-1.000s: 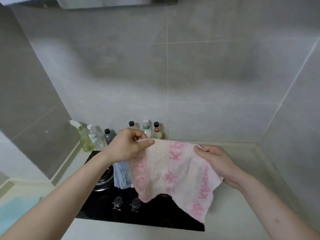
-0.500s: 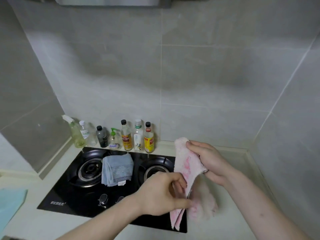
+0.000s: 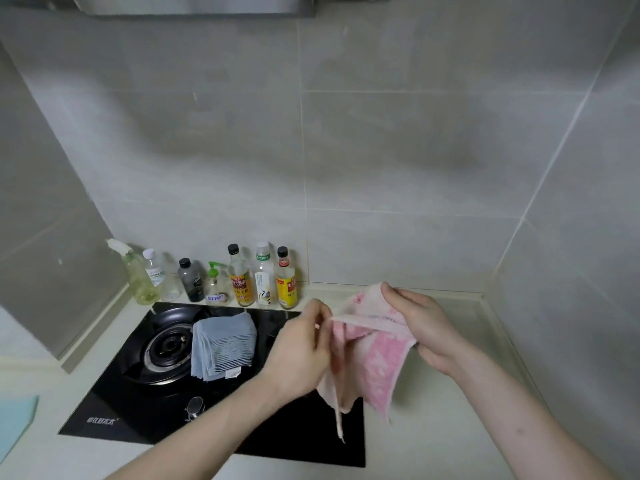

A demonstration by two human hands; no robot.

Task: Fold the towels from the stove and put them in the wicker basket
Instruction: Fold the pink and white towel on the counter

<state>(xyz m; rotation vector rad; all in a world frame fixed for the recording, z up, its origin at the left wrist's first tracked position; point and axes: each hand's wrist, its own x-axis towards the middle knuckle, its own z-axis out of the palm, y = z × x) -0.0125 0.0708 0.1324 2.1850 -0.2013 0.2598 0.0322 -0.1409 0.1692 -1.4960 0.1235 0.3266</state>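
Observation:
A pink and white towel (image 3: 374,358) hangs folded over in the air above the right half of the black stove (image 3: 145,407). My left hand (image 3: 301,351) pinches its left edge near the top. My right hand (image 3: 422,330) grips the upper right part of the towel, fingers curled over the cloth. A blue-grey striped towel (image 3: 223,344) lies folded between the two burners of the stove. No wicker basket is in view.
A row of bottles (image 3: 242,282) stands along the tiled back wall behind the stove. A pale countertop (image 3: 450,427) runs right of the stove into the wall corner. A light blue cloth (image 3: 14,424) shows at the lower left edge.
The towel was held spread wide, then my left hand brought its side across to the right, folding it. Now my left hand has risen to pinch the folded towel's top edge.

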